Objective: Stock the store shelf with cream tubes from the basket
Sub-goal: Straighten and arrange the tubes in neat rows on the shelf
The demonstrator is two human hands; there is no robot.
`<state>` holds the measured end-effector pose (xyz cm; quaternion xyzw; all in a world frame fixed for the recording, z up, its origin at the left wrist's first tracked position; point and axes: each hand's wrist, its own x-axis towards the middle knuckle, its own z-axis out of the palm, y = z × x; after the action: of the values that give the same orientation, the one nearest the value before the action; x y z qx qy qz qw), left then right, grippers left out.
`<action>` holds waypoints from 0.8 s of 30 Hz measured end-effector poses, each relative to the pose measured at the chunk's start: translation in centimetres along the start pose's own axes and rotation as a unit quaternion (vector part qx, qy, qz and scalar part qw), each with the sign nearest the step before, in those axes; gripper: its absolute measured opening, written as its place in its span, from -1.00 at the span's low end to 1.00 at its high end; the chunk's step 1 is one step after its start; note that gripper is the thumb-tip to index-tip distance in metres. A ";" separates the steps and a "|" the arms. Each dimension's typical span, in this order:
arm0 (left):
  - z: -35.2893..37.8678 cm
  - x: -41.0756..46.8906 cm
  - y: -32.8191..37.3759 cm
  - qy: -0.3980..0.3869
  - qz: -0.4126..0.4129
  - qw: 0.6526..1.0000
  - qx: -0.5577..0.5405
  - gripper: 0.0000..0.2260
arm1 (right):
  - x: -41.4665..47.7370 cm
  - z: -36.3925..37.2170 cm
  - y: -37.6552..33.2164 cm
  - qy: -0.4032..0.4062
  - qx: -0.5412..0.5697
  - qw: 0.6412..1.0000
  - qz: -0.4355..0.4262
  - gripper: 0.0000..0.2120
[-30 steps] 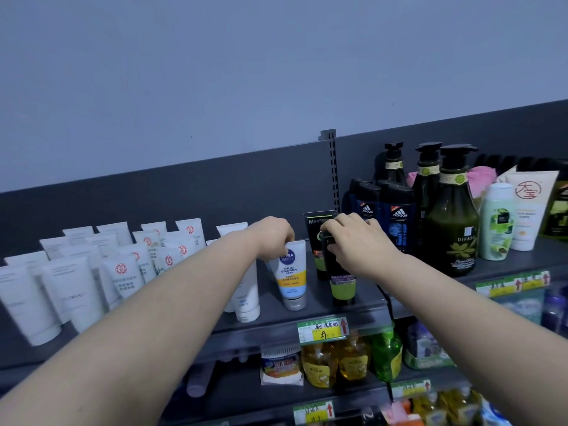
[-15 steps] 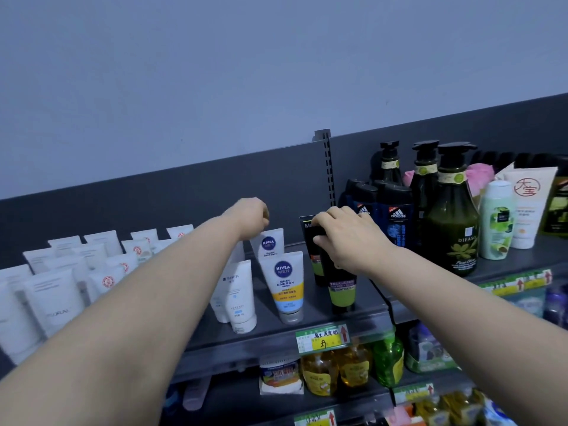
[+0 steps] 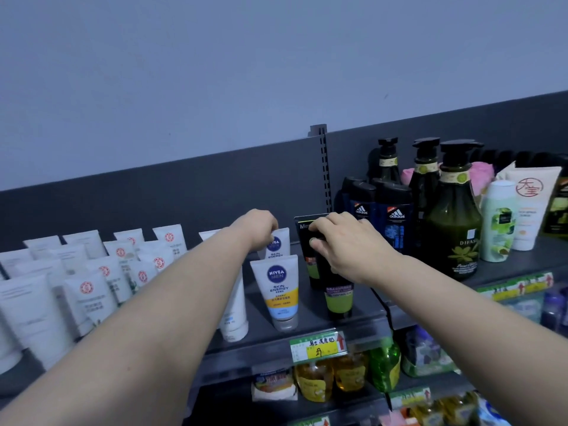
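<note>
Seating tubes mid-frame: left hand [image 3: 257, 228] pinches rear white plastic tube [image 3: 279, 245]; right hand [image 3: 349, 242] grips black-green plastic tube [image 3: 338, 299]. Next, probably: release both upright.

The left hand [image 3: 259, 227] and right hand [image 3: 347, 244] are bare; the left forearm [image 3: 159, 318] and right forearm [image 3: 455, 309] are bare to the edge of view; the right thumb [image 3: 314, 241] shows a short, rounded nail

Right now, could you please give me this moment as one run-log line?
step: shelving tubes on shelf | left hand: grips rear Nivea tube | right hand: grips front black tube | basket: not in view
</note>
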<state>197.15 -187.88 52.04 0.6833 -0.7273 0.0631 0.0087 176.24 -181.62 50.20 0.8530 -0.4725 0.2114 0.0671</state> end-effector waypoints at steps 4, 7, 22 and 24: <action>-1.0 -1.0 -0.5 0.011 -0.018 0.999 -0.042 -0.77 | 0.2 -0.2 -1.1 0.005 -0.003 1.000 -0.015 -0.65; -2.9 -3.6 -1.7 0.072 -0.017 0.995 -0.066 -0.73 | 0.3 -0.2 -3.3 0.037 -0.003 0.999 -0.026 -0.67; -4.4 -16.4 -13.6 0.112 0.050 0.986 -0.112 -0.73 | 2.3 3.6 -18.7 -0.050 -0.131 0.989 0.053 -0.68; -4.5 -16.8 -14.1 0.124 0.053 0.984 -0.119 -0.73 | 2.6 3.7 -18.9 -0.042 -0.125 0.989 0.073 -0.68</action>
<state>211.93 -171.53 55.95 0.6248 -0.7580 0.0608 0.1771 194.32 -174.51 49.62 0.8090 -0.5588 0.1194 0.1378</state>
